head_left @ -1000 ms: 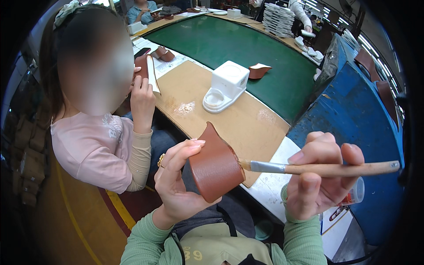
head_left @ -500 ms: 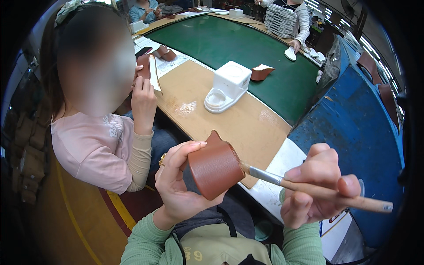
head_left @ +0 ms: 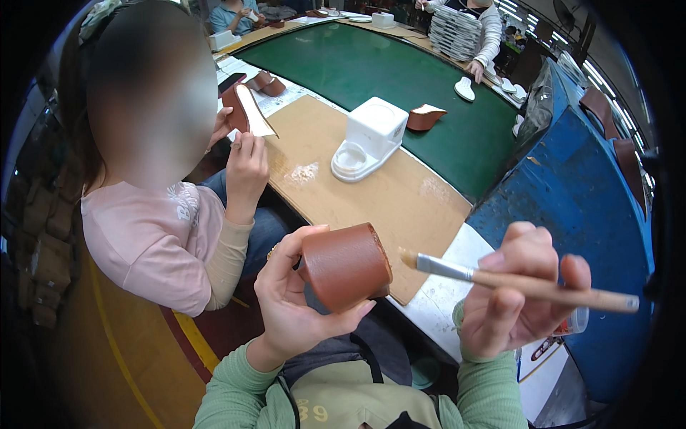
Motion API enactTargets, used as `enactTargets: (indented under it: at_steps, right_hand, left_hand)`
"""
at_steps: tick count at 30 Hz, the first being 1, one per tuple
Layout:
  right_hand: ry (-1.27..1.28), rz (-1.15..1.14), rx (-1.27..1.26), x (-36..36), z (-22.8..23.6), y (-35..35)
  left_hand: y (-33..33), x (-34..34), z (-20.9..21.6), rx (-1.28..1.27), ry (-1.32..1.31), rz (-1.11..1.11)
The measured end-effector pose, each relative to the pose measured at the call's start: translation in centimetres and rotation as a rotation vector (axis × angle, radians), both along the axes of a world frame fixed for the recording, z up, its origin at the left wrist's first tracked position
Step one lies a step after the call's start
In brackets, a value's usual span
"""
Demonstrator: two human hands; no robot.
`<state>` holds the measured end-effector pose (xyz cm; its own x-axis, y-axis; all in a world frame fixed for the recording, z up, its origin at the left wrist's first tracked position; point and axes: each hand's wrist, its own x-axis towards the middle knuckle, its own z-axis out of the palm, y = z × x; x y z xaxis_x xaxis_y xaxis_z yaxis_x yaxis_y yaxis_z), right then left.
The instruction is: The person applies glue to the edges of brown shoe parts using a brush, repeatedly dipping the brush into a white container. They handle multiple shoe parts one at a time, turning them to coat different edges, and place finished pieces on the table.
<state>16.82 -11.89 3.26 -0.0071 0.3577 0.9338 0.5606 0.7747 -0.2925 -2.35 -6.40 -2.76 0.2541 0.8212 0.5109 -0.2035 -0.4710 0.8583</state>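
My left hand [head_left: 293, 300] grips a curved brown leather piece [head_left: 346, 266], held up in front of my chest. A small brush [head_left: 514, 282] with a wooden handle and metal ferrule sits in my right hand [head_left: 518, 297]. Its bristle tip points left and hangs just right of the leather piece, a little apart from it. Both sleeves are green.
A person in a pink top [head_left: 153, 243] sits close on my left, holding a brown and white sole piece [head_left: 246, 111]. On the brown board [head_left: 371, 193] stands a white glue holder [head_left: 368, 139]. Behind it lie a green table [head_left: 379, 71] and another brown piece [head_left: 425, 116]. A blue bin [head_left: 579, 207] stands right.
The brush has drawn back from the leather piece and now hangs just clear of its right side. My left hand has turned the piece, so its curved face shows.
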Motion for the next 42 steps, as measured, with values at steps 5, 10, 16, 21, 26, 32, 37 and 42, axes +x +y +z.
enactTargets:
  at_steps: [5, 10, 16, 21, 26, 32, 37, 42]
  right_hand:
    - [-0.001, 0.021, -0.048, -0.2, 0.3, 0.7]
    - [-0.027, 0.036, -0.041, -0.5, 0.5, 0.5]
    - [-0.049, 0.142, 0.056, -0.3, 0.3, 0.5]
    - [-0.066, 0.106, 0.046, -0.6, 0.1, 0.2]
    - [0.008, 0.051, 0.041, -0.6, 0.5, 0.8]
    - [-0.039, 0.124, 0.052, -0.8, 0.4, 1.8]
    - [-0.074, 0.122, 0.035, -0.9, 0.2, 1.6]
    - [-0.080, 0.077, 0.048, -1.3, -0.3, 1.6]
  left_hand:
    - [0.0, 0.1, 0.1, 0.015, -0.007, -0.009]
    - [0.1, 0.0, 0.3, 0.023, -0.021, -0.013]
    - [0.2, 0.0, 0.0, 0.005, -0.023, -0.060]
    - [0.1, -0.3, -0.2, -0.067, -0.038, -0.080]
    - [0.2, -0.5, -0.2, -0.091, -0.029, -0.103]
    - [0.2, -0.5, -0.1, -0.114, -0.059, -0.126]
    - [0.2, -0.4, -0.2, -0.195, -0.116, -0.168]
    - [0.3, -0.3, -0.2, -0.254, -0.163, -0.193]
